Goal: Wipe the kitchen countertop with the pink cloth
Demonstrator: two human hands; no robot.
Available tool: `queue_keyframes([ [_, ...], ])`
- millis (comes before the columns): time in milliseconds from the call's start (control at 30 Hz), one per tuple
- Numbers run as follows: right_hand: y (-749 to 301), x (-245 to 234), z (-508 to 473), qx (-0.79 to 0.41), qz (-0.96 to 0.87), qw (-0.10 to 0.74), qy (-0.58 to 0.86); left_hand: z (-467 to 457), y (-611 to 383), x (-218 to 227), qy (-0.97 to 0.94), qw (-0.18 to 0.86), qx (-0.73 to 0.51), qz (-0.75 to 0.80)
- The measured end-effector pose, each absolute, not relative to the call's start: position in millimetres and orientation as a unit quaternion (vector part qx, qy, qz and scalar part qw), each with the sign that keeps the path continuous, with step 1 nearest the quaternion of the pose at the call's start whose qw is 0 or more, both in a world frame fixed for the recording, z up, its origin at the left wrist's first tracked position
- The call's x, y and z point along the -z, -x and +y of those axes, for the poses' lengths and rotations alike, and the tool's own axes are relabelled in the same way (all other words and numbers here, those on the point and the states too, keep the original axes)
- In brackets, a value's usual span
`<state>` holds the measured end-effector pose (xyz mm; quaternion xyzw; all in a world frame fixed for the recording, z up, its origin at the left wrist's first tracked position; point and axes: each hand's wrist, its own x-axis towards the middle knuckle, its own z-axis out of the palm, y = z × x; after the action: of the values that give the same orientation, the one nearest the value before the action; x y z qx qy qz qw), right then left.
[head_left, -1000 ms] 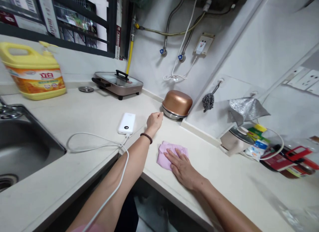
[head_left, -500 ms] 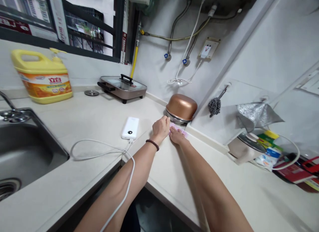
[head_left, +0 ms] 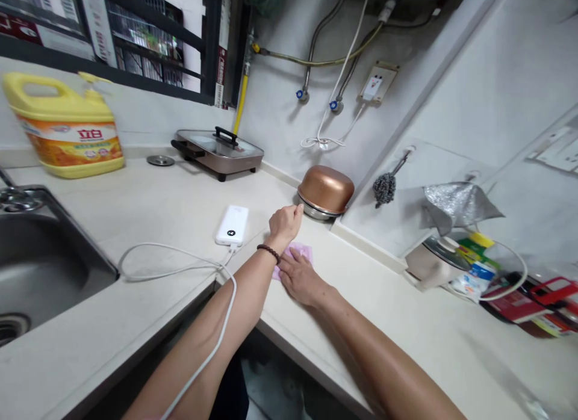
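On the pale counter, my right hand holds a pink cloth down against the surface, palm low and fingers spread over it. Just beyond it is my left hand, closed, with a dark bead bracelet on the wrist. Its curled fingers face away, so whatever they may hold is hidden. The thumb side reaches the near left edge of a copper-coloured bowl, which lies upside down over a silvery metal dish in the corner. I cannot tell whether that hand touches the bowl.
A white power bank with a white cable lies left of my arms; the cable crosses my left forearm. Further left are an electric pan, a yellow detergent jug and a sink. A cream pot stands right.
My right hand has drawn the pink cloth from beside the bowl back towards me and to the left. My left hand has moved slightly left, away from the bowl. The view has shifted a little.
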<state>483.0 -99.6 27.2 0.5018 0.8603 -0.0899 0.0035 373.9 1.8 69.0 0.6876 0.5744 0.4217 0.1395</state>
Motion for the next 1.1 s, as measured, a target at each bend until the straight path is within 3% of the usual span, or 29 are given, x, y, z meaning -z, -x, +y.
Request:
queue_keyframes([
  [333,-526,-22,-137,0.127,0.838,-0.040,-0.530,-2,-390,-56,-0.758,0.157,-0.354,0.524],
  [467,-553,-26,-140,0.132,0.841,-0.141,-0.505,-18,-408,-46,-0.802,0.147,-0.321,0.482],
  [667,-651,-33,-179,0.035,0.716,-0.291,-0.633,-71,-432,-41,-0.842,0.054,-0.251,0.474],
  [867,-723,-17,-198,-0.009,0.577,-0.431,-0.693,-119,-409,-4,-0.872,0.038,-0.144,0.466],
  [967,-727,-11,-196,0.019,0.551,-0.473,-0.687,-103,-391,1,-0.862,0.051,-0.118,0.491],
  [1100,-725,-8,-196,0.052,0.561,-0.469,-0.680,-44,-370,-13,-0.821,0.081,-0.097,0.556],
])
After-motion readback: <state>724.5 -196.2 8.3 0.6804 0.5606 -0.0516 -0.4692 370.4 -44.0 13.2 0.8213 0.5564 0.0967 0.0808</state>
